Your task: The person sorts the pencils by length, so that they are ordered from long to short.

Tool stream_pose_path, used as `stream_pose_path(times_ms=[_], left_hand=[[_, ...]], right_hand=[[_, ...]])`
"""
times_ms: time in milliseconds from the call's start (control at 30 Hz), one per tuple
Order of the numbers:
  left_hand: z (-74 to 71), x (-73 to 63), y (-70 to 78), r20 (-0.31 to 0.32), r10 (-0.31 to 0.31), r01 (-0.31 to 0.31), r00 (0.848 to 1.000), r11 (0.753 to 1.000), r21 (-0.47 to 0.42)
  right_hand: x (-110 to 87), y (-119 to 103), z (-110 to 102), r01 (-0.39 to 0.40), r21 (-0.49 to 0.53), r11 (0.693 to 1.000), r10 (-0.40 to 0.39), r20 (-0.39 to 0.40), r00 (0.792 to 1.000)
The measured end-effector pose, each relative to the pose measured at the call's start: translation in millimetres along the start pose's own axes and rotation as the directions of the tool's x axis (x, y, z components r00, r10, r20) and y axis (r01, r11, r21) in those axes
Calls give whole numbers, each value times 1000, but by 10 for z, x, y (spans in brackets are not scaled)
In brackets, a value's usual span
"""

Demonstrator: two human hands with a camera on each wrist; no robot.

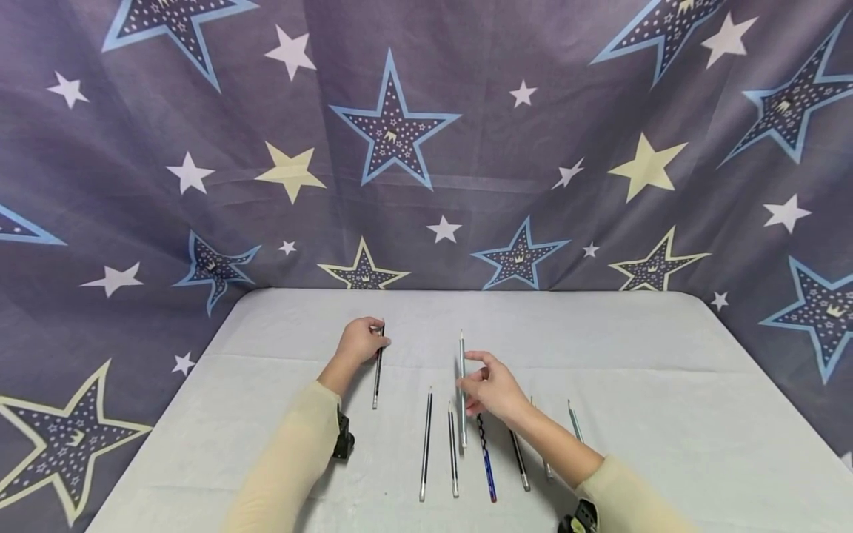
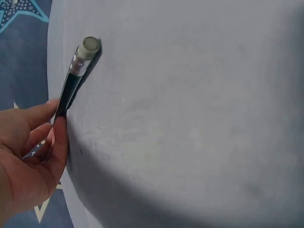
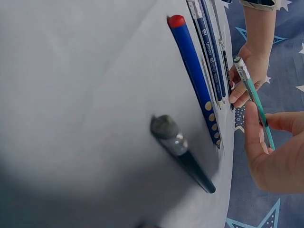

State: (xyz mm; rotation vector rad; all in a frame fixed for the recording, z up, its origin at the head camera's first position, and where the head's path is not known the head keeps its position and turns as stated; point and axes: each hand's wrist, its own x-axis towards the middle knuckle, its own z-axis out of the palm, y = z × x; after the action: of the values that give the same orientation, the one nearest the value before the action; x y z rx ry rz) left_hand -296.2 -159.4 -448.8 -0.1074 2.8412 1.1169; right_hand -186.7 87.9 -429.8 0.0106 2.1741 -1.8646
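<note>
My left hand [image 1: 362, 340] pinches a dark pencil [image 1: 378, 381] near its upper part at the table's far left. In the left wrist view, this pencil's eraser end [image 2: 89, 47] points toward the camera, close to the cloth. Between the thumb and fingers of my right hand [image 1: 496, 386] is a light green pencil [image 3: 257, 102] with a worn white eraser end, held above the table with its tip away from me. Below that hand lies a blue pencil [image 1: 487, 463] with a red end and pale oval dents. A black pencil [image 1: 519, 460] rests under the right forearm.
Two dark striped pencils, one [image 1: 426, 444] longer-looking and one [image 1: 453, 451] beside it, lie left of the blue one. Another pencil [image 1: 548, 469] and a greenish pencil [image 1: 575, 422] lie to the right, partly behind the forearm. A star-patterned curtain [image 1: 466, 185] hangs behind the white-covered table [image 1: 633, 340].
</note>
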Motion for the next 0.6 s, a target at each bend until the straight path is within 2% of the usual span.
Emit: stream_pose_path(times_ms=[133,333,600], left_hand=[[-33,15,-18,60,26,-27,998,1000,15],[-89,36,-54,147,55,-54,988,998,-15],[-97,47,-75,160,80,-80,984,997,-8]], right_hand=[[58,-27,19,-3,-3,1000,3,-7,1000],[155,-61,41,-6,-24,1000,6,-3,1000],[252,-109,92,-19,-30,999,18,-25,1000]])
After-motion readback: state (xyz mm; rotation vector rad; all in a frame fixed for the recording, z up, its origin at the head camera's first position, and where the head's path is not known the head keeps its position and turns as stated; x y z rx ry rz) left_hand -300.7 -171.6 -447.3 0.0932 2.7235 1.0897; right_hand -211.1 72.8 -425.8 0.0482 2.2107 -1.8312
